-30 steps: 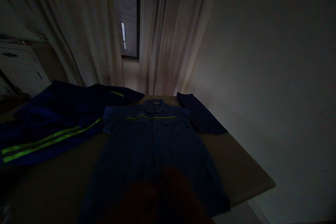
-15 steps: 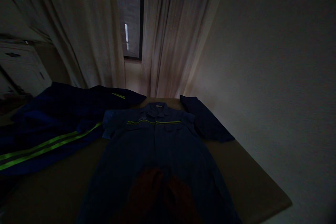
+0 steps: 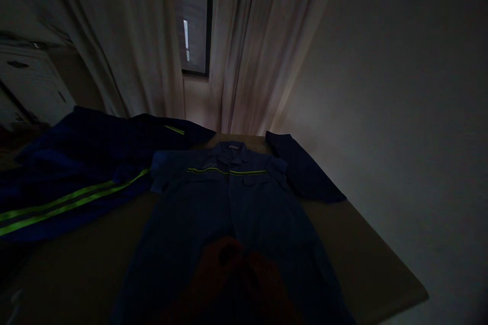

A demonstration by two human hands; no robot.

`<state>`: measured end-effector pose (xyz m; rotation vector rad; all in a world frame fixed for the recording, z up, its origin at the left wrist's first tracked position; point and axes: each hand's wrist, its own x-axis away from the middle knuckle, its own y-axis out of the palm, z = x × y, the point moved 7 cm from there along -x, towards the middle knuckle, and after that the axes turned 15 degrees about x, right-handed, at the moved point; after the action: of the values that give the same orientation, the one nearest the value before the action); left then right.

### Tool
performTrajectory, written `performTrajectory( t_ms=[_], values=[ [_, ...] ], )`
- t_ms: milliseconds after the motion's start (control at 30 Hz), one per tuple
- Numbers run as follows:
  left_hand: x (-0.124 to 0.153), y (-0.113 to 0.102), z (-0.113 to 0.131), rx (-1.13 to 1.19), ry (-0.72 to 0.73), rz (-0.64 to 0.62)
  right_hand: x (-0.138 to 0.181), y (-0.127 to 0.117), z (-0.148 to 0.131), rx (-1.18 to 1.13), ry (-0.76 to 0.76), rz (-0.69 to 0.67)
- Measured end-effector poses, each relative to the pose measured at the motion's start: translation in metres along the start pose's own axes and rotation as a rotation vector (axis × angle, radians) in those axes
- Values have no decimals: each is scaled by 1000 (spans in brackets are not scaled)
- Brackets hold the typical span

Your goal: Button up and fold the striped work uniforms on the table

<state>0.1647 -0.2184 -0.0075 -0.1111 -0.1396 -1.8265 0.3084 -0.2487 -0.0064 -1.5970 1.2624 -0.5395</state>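
A dark blue short-sleeved work shirt [image 3: 198,203] lies face up on the table, collar toward the window. Thin yellow-green lines cross its chest, and a chest pocket flap shows on each side. Over the lower middle of its front, my left hand [image 3: 217,264] has its thumb and fingers curled together at the front opening. Close beside it, my right hand [image 3: 263,277] is also closed, with the fingertips of both hands almost touching. Both appear to pinch the shirt's front edge; the picture is too dark to show the exact spot between the fingers.
A blue garment with bright green stripes [image 3: 84,162] is heaped at the left. Dark folded cloth [image 3: 305,170] lies by the right wall. The brown table [image 3: 377,264] has its right corner near me. Curtains [image 3: 251,51] and a white cabinet [image 3: 30,76] stand behind.
My hands have come slightly closer together over the shirt's front, and the fabric by the front opening has shifted a little. The view has tipped slightly.
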Motion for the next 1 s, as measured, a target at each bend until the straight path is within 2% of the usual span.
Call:
performTrajectory(
  t_ms=[267, 433, 567, 667, 767, 800, 867, 933, 1000],
  values=[
    [2, 4, 6, 7, 76, -6, 2, -4, -10, 23, -114, 48],
    [5, 10, 14, -7, 160, -75, 1, 2, 2, 55, -32, 94],
    [5, 14, 12, -20, 143, -99, 4, -2, 9, 69, 46, 140],
    [1, 6, 6, -87, 119, 11, 4, -23, 1, 2, 50, 190],
    [-3, -2, -3, -127, 61, 65, -13, -61, -9, -35, 39, 261],
    [-4, -2, -5, -129, 43, 53, -25, -71, -12, -10, 22, 247],
    [-5, -5, -6, -123, 40, 55, -54, -79, -16, 105, -35, 121],
    [-6, -10, -5, -111, 64, 107, -83, -71, -14, 244, -112, -61],
    [-9, -15, -5, -96, 57, 147, -102, -54, -6, 345, -167, -188]
  ],
)
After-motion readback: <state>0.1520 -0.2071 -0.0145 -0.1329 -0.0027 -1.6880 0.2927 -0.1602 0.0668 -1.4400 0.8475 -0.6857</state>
